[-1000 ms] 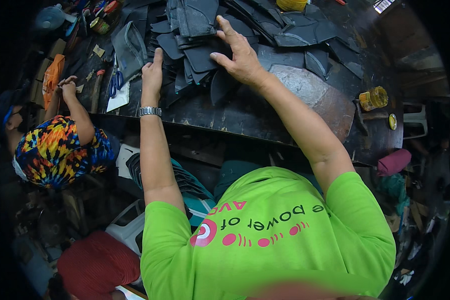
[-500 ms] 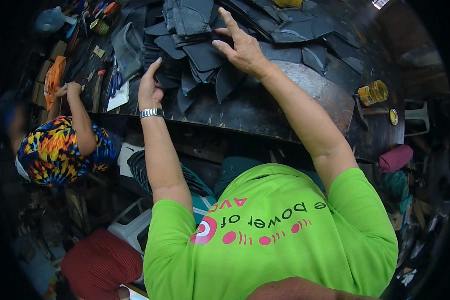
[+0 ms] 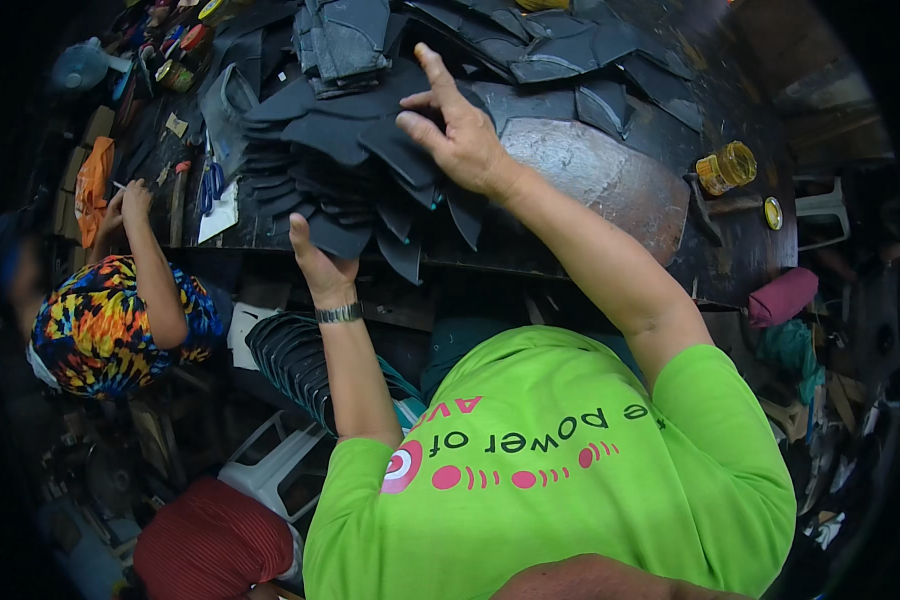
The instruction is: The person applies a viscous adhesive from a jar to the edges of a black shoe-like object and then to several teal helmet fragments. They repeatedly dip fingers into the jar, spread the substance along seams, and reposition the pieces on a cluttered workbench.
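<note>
A thick, fanned pile of dark grey cut sheet pieces (image 3: 320, 135) lies at the table's front, some of its pointed corners jutting past the edge. At the near left side of this pile is my left hand (image 3: 322, 268), wearing a metal watch. Its thumb points up, apart from the pieces, while the other fingers are mostly hidden at the pile's near edge. My right hand (image 3: 458, 140) is over the pile's right side, index finger stretched out and thumb spread. Neither hand visibly grips a piece. A smaller stack of grey pieces (image 3: 342, 40) rests just behind.
More dark pieces (image 3: 580, 50) are heaped at the back. A worn metal plate (image 3: 595, 180), an open yellow jar (image 3: 727, 167) and its lid (image 3: 773, 213) lie right. Blue-handled scissors (image 3: 211, 188) lie left, near a co-worker in a colourful shirt (image 3: 120, 325).
The pile has shifted toward me and left, its pieces more fanned out. My left hand has drawn back toward the table edge; my right hand has come slightly nearer, fingers still spread.
</note>
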A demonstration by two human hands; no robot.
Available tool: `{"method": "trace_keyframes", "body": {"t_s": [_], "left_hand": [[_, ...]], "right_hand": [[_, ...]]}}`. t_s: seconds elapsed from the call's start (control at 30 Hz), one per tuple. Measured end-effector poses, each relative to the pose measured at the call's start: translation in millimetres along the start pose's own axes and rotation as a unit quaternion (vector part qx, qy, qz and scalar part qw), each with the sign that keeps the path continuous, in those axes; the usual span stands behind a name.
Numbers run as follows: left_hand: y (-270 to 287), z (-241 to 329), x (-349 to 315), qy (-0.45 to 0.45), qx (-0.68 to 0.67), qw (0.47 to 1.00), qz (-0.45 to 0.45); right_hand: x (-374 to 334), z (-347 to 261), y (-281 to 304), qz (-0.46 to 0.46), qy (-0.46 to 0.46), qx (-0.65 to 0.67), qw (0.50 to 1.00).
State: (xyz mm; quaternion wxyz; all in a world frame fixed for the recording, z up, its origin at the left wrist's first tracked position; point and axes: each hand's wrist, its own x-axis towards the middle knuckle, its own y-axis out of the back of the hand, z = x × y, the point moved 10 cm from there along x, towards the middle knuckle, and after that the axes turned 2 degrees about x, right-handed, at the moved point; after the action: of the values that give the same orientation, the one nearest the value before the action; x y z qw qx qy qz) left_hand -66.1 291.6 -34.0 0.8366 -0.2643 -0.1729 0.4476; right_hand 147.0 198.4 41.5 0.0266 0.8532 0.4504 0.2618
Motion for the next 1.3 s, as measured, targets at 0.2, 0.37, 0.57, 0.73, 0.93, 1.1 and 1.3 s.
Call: {"method": "trace_keyframes", "body": {"t_s": [0.2,0.37,0.57,0.73,0.93,1.1,1.3], "left_hand": [[3,15,-54,0.013,-0.222,0.969,-0.109],[39,18,-73,-0.224,0.663,0.712,-0.055],[74,-23,-68,-0.286,0.821,0.471,-0.152],[70,-53,-70,-0.309,0.745,0.578,-0.127],[-19,-6,-86,-0.291,0.601,0.744,-0.021],[-168,57,-100,-0.324,0.492,0.803,-0.094],[-252,-20,-47,-0.208,0.682,0.679,-0.173]], "right_hand": [[-17,-38,-11,-0.015,0.016,-0.011,1.0],[-30,-53,-20,-0.026,0.047,-0.048,0.997],[-46,-59,-24,-0.045,0.031,-0.029,0.998],[-65,-65,-8,-0.076,0.015,0.12,0.99],[-105,-84,35,0.001,-0.007,0.274,0.962],[-132,-55,85,0.054,-0.081,0.347,0.933],[-141,50,102,0.062,-0.164,0.624,0.761]]}}
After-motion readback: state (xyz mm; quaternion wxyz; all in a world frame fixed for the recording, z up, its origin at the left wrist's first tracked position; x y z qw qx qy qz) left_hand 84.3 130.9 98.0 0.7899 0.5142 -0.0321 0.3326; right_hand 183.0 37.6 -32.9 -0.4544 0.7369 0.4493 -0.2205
